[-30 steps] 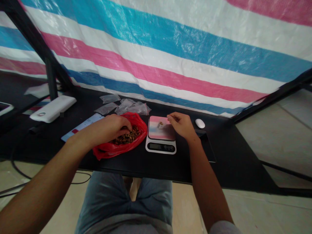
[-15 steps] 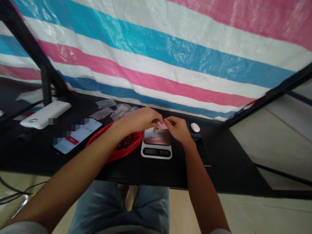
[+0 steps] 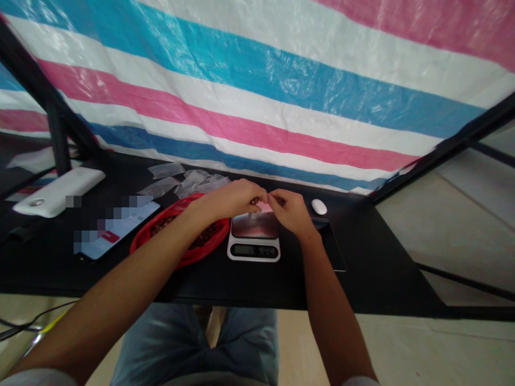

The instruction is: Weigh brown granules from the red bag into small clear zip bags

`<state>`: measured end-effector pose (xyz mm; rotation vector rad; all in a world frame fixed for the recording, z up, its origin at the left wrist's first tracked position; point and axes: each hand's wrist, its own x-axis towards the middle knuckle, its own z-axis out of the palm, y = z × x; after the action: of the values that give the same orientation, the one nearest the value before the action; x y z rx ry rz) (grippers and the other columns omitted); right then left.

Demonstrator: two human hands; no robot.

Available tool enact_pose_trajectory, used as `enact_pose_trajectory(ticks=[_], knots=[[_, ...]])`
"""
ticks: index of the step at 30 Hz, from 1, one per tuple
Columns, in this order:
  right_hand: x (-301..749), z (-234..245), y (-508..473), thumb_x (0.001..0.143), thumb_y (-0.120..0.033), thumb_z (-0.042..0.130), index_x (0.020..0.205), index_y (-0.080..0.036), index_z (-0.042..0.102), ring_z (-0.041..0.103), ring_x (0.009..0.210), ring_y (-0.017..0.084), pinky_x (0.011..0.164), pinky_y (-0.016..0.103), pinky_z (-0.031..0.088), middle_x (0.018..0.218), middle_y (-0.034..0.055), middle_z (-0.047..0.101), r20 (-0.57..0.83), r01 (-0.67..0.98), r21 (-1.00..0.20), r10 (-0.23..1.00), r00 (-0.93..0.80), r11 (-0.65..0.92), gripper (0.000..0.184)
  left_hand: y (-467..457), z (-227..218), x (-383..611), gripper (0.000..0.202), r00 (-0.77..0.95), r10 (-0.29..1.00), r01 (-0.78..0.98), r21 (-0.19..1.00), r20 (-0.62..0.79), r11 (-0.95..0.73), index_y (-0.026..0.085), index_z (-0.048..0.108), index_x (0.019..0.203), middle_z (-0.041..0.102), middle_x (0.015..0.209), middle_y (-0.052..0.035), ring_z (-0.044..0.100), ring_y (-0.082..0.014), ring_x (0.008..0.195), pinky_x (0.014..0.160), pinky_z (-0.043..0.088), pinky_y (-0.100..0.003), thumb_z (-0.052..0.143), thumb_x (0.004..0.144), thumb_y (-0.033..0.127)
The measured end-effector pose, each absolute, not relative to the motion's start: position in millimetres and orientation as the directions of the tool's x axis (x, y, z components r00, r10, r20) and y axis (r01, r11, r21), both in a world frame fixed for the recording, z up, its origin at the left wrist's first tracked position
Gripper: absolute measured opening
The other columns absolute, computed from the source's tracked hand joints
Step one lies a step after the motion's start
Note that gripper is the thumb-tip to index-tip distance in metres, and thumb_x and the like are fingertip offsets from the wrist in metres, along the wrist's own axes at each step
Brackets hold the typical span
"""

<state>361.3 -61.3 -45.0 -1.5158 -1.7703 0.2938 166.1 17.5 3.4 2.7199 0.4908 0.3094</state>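
Step in hand: from my end both hands are pinched together over the digital kitchen scale (image 3: 253, 251), working on some small bit right above the pan, not on it afaict.
L hand (image 3: 231, 202): narrow pinch, a tiny brown bit (image 3: 255, 200) showing at the fingertips. Too small to ID tbh.
R hand (image 3: 290, 212): narrow pinch too, fingertips right up against the L's. Can't tell if it holds anything.
Next move: calls for a steady pinch, since a slip here lands on the pan.
Red plastic bag (image 3: 177, 256): 1, at the scale's 9 o'clock, under my L forearm, w/ lots of small brown pcs (image 3: 205, 236) inside, too many to count.
Clear plastic bags: 2 lying apart (image 3: 166, 170) at 10 o'clock, plus 1 heap (image 3: 201, 183) at 11 o'clock, can't count that heap.
Phone (image 3: 116, 236): 1, at 9 o'clock, screen pixelated.
Power bank (image 3: 58, 191): 1, white, far out at 9–10 o'clock.
Mouse (image 3: 318, 206): 1, white, at 2 o'clock, on the edge of a black mouse pad (image 3: 333, 247).
Desk: 1, black (image 3: 362, 279), w/ a striped tarp (image 3: 257, 91) behind.
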Motion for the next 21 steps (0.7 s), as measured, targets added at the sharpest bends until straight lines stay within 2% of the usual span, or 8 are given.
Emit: enact_pose_trajectory(ticks=[5,9,12,21], knots=[[362.1,-45.1,-61.2,0.095,-0.028,0.060,0.084,-0.020,0.077,0.068,0.073,0.019,0.068,0.029,0.047,0.080,0.0040,0.077,0.399,0.736,-0.626,0.917,0.020,0.256,0.022,12.2,6.5,163.5,0.021,0.911,0.365,0.261,0.415,0.193,-0.872,0.016,0.078,0.110,0.080,0.107,-0.0078,0.073,-0.0191,0.091,0.079,0.050,-0.026,0.066,0.094,0.020],[363.1,-45.8,-61.1,0.095,-0.028,0.060,0.084,-0.020,0.077,0.068,0.074,0.019,0.068,0.029,0.046,0.081,0.0043,0.078,0.404,0.738,-0.620,0.915,0.011,0.264,0.022,10.1,6.2,161.5,0.037,0.912,0.346,0.245,0.381,0.221,-0.891,0.018,0.078,0.110,0.081,0.108,-0.0062,0.074,-0.0194,0.094,0.084,0.051,-0.027,0.054,0.086,0.004],[363.6,-46.3,-61.4,0.096,-0.028,0.059,0.085,-0.020,0.077,0.068,0.074,0.019,0.069,0.029,0.046,0.082,0.0045,0.078,0.417,0.733,-0.617,0.909,-0.001,0.284,0.023,10.9,4.1,160.6,0.047,0.919,0.329,0.236,0.366,0.218,-0.900,0.019,0.077,0.114,0.081,0.113,-0.0059,0.074,-0.0202,0.099,0.088,0.052,-0.028,0.052,0.080,-0.001],[363.0,-45.8,-62.8,0.096,-0.029,0.058,0.087,-0.021,0.076,0.069,0.074,0.018,0.070,0.029,0.048,0.083,0.0041,0.078,0.418,0.721,-0.631,0.908,0.006,0.286,0.022,10.2,5.8,159.9,0.042,0.933,0.310,0.242,0.319,0.182,-0.916,0.021,0.078,0.117,0.082,0.110,-0.0065,0.076,-0.0216,0.098,0.087,0.052,-0.029,0.055,0.086,0.006]])
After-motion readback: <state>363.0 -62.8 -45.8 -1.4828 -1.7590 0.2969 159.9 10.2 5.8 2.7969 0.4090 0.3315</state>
